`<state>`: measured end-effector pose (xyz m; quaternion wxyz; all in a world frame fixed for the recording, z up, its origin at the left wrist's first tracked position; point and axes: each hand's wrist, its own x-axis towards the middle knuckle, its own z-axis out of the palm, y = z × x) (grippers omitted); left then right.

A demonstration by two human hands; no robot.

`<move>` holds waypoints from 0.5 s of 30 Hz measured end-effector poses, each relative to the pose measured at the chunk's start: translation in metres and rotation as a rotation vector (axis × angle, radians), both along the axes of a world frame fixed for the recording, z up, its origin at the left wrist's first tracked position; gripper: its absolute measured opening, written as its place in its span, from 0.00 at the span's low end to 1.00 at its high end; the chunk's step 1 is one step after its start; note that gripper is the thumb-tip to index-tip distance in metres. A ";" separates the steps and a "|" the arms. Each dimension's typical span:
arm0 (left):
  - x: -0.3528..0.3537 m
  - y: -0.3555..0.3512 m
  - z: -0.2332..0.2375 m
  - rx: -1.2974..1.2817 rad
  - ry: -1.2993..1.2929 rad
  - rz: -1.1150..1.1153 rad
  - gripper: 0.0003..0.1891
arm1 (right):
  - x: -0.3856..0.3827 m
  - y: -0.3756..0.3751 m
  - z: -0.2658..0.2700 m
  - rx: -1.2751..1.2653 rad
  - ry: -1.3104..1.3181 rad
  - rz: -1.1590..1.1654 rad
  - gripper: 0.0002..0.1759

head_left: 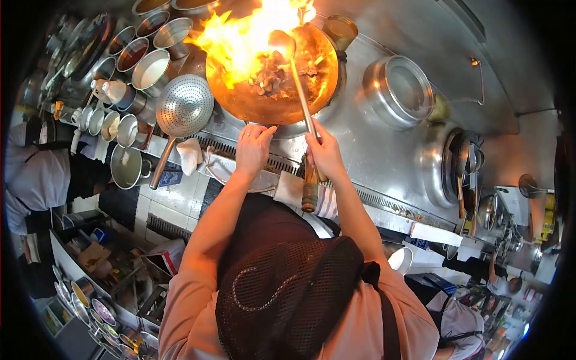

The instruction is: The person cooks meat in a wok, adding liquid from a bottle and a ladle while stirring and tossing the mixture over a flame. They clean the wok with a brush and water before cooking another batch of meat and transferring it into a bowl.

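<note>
A wok (270, 114) sits on the range with tall orange flames over its left and back side. Dark chunks of food (273, 81) lie inside it, partly hidden by fire. My left hand (255, 145) is closed at the wok's near edge, its fingers curled at the rim; the exact grip is partly hidden. My right hand (324, 151) is wrapped round the long handle of a ladle (302, 96). The ladle's bowl is up among the flames above the food, and its wooden handle end points back toward me.
Left of the wok, a perforated strainer (185, 105) rests with its handle over the counter edge, near several seasoning pots (151, 69). On the right stands a large metal pot (408, 90). A folded cloth (290, 189) lies at the front edge. Another person (39, 180) stands at left.
</note>
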<state>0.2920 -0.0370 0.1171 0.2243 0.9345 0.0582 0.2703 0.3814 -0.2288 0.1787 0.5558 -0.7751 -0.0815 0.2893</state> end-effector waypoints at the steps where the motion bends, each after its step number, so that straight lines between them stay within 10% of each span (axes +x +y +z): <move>1: -0.001 0.000 -0.001 -0.002 -0.022 0.003 0.12 | 0.000 0.002 0.008 -0.098 -0.095 -0.024 0.33; 4: -0.003 -0.004 -0.001 0.004 -0.032 0.024 0.13 | 0.039 0.008 -0.027 -0.267 -0.593 -0.008 0.32; 11: -0.006 -0.003 -0.001 0.073 -0.051 0.058 0.13 | 0.072 -0.071 -0.004 -0.746 -0.902 0.534 0.36; 15: -0.008 0.003 -0.002 0.036 -0.088 0.031 0.15 | 0.052 -0.149 0.003 -0.859 -0.919 0.390 0.35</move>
